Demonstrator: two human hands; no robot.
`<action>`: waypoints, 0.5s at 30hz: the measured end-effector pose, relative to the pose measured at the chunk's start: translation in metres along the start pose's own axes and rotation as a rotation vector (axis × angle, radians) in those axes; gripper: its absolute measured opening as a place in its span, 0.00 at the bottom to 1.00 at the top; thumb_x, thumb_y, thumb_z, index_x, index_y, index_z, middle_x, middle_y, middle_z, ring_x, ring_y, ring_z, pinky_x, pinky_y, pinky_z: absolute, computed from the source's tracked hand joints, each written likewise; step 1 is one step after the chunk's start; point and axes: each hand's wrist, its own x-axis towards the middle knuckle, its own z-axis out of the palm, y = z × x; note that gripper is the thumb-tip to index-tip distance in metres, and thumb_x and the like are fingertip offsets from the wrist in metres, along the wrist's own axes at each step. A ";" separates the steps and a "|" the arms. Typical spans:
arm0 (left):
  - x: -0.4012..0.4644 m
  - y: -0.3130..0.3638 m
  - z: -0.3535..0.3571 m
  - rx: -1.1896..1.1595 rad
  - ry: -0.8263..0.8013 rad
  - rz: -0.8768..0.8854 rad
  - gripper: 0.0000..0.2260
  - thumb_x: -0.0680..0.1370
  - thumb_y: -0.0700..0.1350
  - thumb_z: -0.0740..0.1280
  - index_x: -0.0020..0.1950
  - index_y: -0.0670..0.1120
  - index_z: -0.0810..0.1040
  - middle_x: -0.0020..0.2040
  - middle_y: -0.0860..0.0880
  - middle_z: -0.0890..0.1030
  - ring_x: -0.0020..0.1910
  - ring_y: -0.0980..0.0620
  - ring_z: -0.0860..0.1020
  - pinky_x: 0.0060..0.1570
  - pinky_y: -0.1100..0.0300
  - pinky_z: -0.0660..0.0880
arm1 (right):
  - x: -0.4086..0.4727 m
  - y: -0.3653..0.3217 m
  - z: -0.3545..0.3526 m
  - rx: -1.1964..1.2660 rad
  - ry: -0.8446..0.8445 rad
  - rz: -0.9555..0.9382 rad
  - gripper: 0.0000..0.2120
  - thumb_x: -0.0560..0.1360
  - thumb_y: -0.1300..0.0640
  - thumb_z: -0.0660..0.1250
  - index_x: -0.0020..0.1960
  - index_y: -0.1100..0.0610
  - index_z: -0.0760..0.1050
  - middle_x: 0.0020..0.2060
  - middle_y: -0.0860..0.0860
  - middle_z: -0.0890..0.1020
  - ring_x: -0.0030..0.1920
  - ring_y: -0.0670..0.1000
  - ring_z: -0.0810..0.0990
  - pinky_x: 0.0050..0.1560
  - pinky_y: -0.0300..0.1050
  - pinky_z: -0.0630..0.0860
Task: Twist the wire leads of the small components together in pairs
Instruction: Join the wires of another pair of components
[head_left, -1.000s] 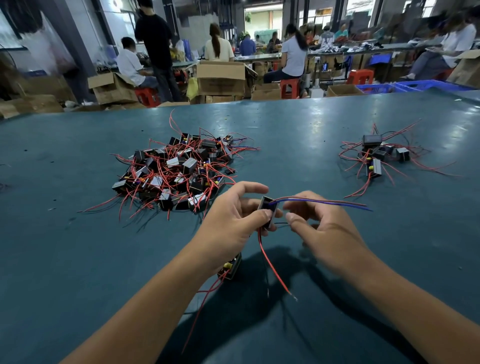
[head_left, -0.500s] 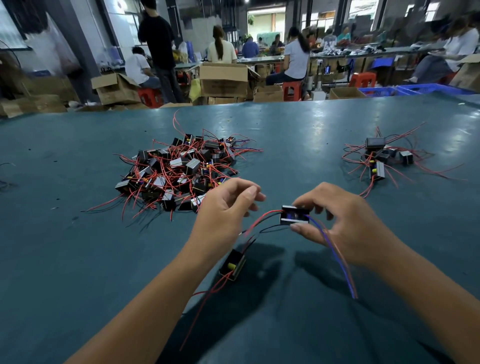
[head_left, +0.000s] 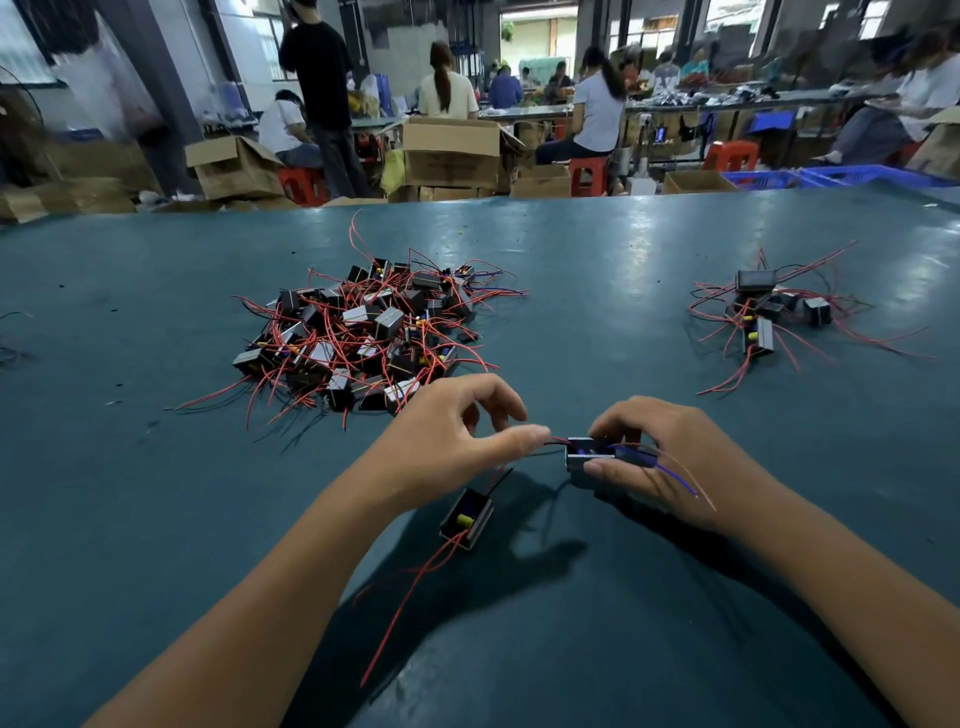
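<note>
Right hand (head_left: 670, 462): fingers and thumb curled around a small black component (head_left: 589, 453), held just above the table (head_left: 597, 270).
Left hand (head_left: 447, 441): thumb and forefinger pinch its red lead (head_left: 557, 442).
Second component (head_left: 466, 518): on table beneath left hand.
Large pile (head_left: 358, 332): far left.
Small pile (head_left: 769, 312): far right.

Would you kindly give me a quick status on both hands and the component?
Right hand grips the component. Left hand pinches its leads. Second component on table beneath; nothing blocking.
</note>
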 end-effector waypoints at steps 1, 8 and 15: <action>-0.001 0.002 0.000 0.043 -0.026 0.011 0.10 0.72 0.59 0.72 0.47 0.55 0.81 0.42 0.58 0.80 0.40 0.48 0.75 0.42 0.55 0.73 | 0.000 0.000 0.000 0.005 0.007 0.001 0.15 0.70 0.40 0.72 0.48 0.50 0.79 0.41 0.44 0.80 0.42 0.45 0.78 0.44 0.38 0.73; 0.001 0.003 -0.004 0.118 -0.084 -0.003 0.02 0.78 0.47 0.71 0.45 0.52 0.83 0.41 0.54 0.82 0.42 0.43 0.78 0.47 0.44 0.77 | 0.001 0.000 -0.003 0.070 0.006 0.002 0.13 0.71 0.43 0.72 0.49 0.50 0.80 0.43 0.44 0.80 0.44 0.45 0.78 0.47 0.43 0.75; 0.004 -0.002 -0.001 -0.209 -0.061 -0.156 0.02 0.78 0.41 0.71 0.48 0.45 0.83 0.37 0.52 0.84 0.38 0.58 0.80 0.43 0.67 0.74 | 0.001 0.000 -0.007 0.087 0.036 -0.029 0.13 0.71 0.42 0.71 0.49 0.50 0.80 0.43 0.44 0.80 0.45 0.46 0.78 0.45 0.30 0.69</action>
